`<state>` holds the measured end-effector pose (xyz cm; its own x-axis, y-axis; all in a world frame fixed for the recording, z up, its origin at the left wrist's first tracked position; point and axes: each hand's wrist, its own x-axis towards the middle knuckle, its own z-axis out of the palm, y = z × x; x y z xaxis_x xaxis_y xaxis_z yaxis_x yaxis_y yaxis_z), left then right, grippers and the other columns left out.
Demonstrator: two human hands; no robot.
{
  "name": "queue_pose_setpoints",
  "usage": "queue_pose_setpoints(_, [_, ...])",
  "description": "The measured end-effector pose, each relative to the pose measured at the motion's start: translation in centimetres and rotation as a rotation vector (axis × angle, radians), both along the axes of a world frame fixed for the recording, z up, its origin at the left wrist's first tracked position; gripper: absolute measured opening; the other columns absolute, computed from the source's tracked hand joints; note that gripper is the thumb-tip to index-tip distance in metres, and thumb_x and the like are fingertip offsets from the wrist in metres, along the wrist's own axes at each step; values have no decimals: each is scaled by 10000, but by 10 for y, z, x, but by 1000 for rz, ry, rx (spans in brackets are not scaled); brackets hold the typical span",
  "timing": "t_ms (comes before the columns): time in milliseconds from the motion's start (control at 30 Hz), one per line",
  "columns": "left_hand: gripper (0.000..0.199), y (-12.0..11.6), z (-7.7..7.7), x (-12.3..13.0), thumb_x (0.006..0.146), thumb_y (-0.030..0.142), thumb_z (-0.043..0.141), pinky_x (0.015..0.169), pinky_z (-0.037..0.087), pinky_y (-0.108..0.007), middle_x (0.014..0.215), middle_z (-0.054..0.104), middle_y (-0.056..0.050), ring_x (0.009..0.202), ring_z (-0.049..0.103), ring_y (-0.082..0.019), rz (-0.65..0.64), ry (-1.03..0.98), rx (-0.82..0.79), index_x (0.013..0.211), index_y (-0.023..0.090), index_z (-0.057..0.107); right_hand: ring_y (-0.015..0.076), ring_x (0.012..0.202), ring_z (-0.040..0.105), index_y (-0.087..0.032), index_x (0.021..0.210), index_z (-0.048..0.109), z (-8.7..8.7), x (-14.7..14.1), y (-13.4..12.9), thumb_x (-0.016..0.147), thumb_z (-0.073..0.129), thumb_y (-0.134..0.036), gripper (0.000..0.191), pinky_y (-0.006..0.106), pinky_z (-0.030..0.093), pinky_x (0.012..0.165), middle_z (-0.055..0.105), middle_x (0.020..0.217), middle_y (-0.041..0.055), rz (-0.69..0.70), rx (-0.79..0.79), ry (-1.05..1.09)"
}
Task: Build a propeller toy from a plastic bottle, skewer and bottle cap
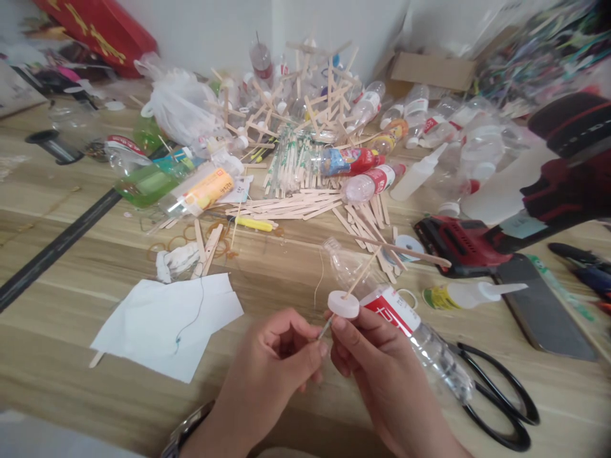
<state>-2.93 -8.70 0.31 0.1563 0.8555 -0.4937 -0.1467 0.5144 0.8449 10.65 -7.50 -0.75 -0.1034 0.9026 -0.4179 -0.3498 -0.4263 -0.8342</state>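
My right hand point(377, 350) pinches a white bottle cap point(343, 305) between thumb and fingers. A thin wooden stick point(365, 275) passes through the cap and points up to the right. Below the cap, my left hand point(286, 353) has its thumb and forefinger closed on the thin stick's lower end, which looks greyish. Just behind my right hand lies a clear plastic bottle with a red and white label point(392, 310). To the left, a white paper sheet point(167, 324) has a thread lying over it.
Black-handled scissors point(501, 394) lie at the lower right, near a phone point(544, 308) and a red and black power drill point(477, 245). Flat wooden sticks point(291, 205), a yellow cutter point(251, 222), a glue bottle point(458, 296) and several plastic bottles cover the table further back.
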Motion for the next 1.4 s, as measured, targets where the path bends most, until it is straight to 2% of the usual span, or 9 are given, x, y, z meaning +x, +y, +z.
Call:
queue_pose_setpoints(267, [187,-3,-6,0,769,315,664,451,341,-187,522,580,46,468,467,-85,-33,29,4,700,199,535,80,454,339,-211,722,728,-1,-1,-2,685,796,-454,255,218,281,413,444,506,-50,24,26,-25])
queue_pose_setpoints(467, [296,-3,-4,0,720,420,735,448,323,-181,544,553,64,459,436,-70,-56,-88,-13,778,195,551,88,494,348,-211,748,717,-3,2,-4,718,762,-486,281,224,293,453,489,570,-34,46,59,-78])
queue_pose_setpoints(633, [427,-1,-2,1,818,594,550,417,278,-192,524,567,34,414,421,-68,-98,-123,-79,713,180,576,92,541,407,-243,735,727,-4,4,-5,772,743,-410,172,226,345,508,588,656,-19,59,144,-56])
queue_pose_setpoints(733, [413,-3,-2,0,835,569,538,406,253,-197,479,550,38,387,391,-66,-127,-82,-94,688,184,567,116,610,504,-263,774,742,-5,4,-5,776,743,-404,141,239,409,570,626,708,-8,62,129,-34])
queue_pose_setpoints(800, [382,-4,-3,-1,843,538,542,408,252,-196,466,540,45,382,373,-64,-127,-63,-78,702,184,570,124,617,513,-257,770,742,-4,3,-5,767,748,-409,152,251,429,593,618,697,-8,56,126,-30])
queue_pose_setpoints(1067, [350,-1,-5,-2,816,496,583,412,259,-188,476,529,51,397,379,-59,-114,-87,-65,664,188,518,84,533,384,-277,767,772,-4,1,-4,732,774,-424,152,229,431,584,556,637,-31,18,133,-67])
queue_pose_setpoints(1267, [328,-3,-4,-3,822,466,584,421,273,-179,480,522,60,410,390,-55,-126,-84,-44,670,184,517,81,565,410,-272,793,767,-8,1,-6,747,763,-428,163,192,377,527,586,684,-20,34,108,-28])
queue_pose_setpoints(1400, [318,-4,-5,-3,832,457,579,425,277,-179,486,528,59,416,394,-54,-131,-89,-32,680,184,523,76,542,364,-278,799,766,-9,1,-8,774,745,-410,136,187,352,512,533,627,-38,29,151,-55])
